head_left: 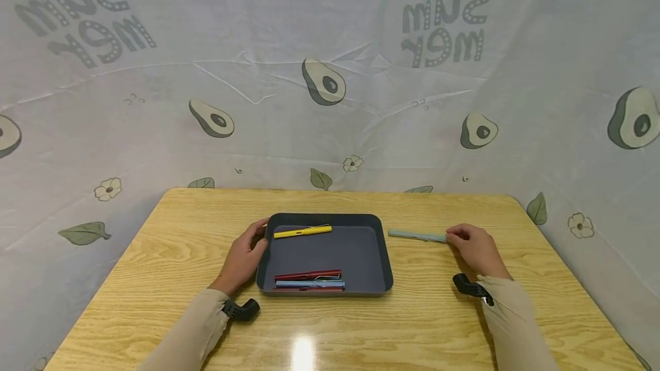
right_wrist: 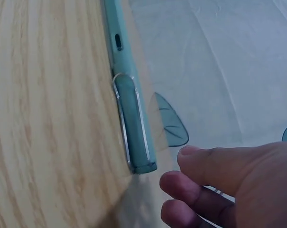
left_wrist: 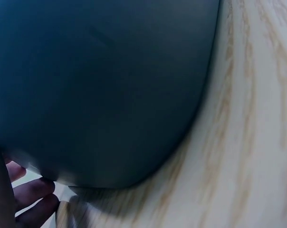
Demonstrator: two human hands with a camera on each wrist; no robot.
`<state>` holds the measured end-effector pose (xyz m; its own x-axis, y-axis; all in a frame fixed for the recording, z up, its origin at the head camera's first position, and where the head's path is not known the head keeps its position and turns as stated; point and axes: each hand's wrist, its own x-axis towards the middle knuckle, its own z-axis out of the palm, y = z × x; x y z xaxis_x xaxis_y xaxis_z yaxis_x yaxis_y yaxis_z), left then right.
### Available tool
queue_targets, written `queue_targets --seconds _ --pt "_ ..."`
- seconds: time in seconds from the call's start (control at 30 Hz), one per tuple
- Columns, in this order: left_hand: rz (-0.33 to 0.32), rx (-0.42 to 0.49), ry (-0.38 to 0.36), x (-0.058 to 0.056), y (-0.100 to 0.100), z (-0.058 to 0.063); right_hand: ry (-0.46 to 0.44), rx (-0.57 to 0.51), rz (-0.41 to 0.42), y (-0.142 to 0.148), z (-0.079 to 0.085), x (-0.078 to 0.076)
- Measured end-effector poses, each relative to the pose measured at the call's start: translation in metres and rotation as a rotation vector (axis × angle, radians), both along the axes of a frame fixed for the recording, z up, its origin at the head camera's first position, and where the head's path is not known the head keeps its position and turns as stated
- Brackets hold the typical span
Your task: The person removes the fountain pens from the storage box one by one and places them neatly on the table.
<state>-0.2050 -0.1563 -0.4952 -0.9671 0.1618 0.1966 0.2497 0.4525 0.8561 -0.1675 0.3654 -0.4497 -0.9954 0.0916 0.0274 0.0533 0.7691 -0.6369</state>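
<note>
At the left side of a dark grey tray, my left hand grips the rim, thumb at the edge and fingers outside. The left wrist view shows fingers against the tray's outer wall. Inside the tray lie a yellow pen, a light blue pen and red pens. A teal pen with a wire clip lies on the table right of the tray. My right hand is by its clip end, thumb and fingers slightly parted, a small gap showing between them and the pen.
The wooden table carries the tray near its middle. Behind it hangs a pale cloth printed with avocados and leaves, close to the table's far edge. Both wrists wear black camera bands.
</note>
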Motion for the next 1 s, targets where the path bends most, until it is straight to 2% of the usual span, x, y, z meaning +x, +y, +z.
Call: queue_targets --seconds 0.2,0.43,0.6,0.83,1.0 --pt "0.000 -0.001 -0.004 0.000 0.000 0.001 0.040 -0.013 -0.025 -0.007 0.012 -0.002" --pt "0.000 -0.053 0.038 -0.003 -0.001 0.001 0.091 -0.018 0.037 -0.029 0.030 -0.001" --pt "-0.013 -0.088 0.065 -0.005 -0.001 0.002 0.125 0.001 0.076 -0.041 0.036 0.001" --pt "-0.011 -0.216 0.107 -0.002 0.000 0.001 0.144 0.034 0.108 -0.055 0.043 0.002" --pt "0.010 -0.271 0.096 0.001 0.000 0.004 0.152 0.044 0.121 -0.061 0.046 0.001"
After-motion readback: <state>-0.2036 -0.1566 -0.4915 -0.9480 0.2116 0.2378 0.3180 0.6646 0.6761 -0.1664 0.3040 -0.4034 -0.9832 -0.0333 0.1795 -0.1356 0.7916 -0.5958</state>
